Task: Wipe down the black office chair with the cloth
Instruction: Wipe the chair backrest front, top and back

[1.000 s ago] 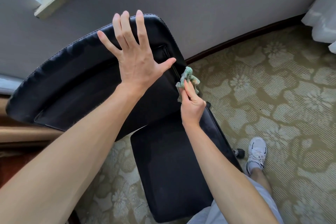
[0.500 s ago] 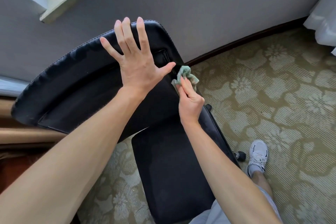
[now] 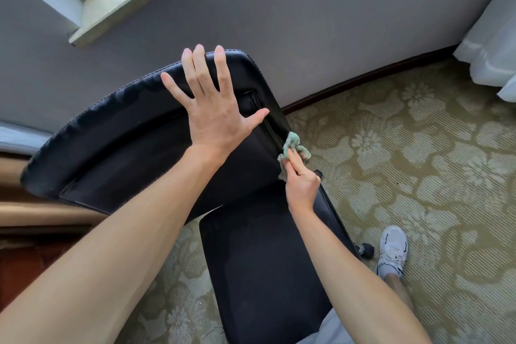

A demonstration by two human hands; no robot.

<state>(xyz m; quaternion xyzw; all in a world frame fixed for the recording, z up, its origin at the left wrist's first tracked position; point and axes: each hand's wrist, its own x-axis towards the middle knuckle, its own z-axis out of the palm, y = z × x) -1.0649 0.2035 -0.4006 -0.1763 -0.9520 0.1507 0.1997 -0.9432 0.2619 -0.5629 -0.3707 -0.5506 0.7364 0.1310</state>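
Right-hand grip (image 3: 303,187) pinches a crumpled green cloth (image 3: 292,146) against the right side edge of the black leather office chair (image 3: 125,148), that edge running up toward the flat, splayed left hand (image 3: 215,117).

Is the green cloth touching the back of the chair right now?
Touching. The head view shows the cloth, pinched by the right hand, bunched against the right edge of the chair back, no gap.

Left hand (image 3: 215,117) flat, fingers splayed, forearm outstretched. Right hand (image 3: 301,184) lower, fingers curled, pinching cloth (image 3: 292,144).
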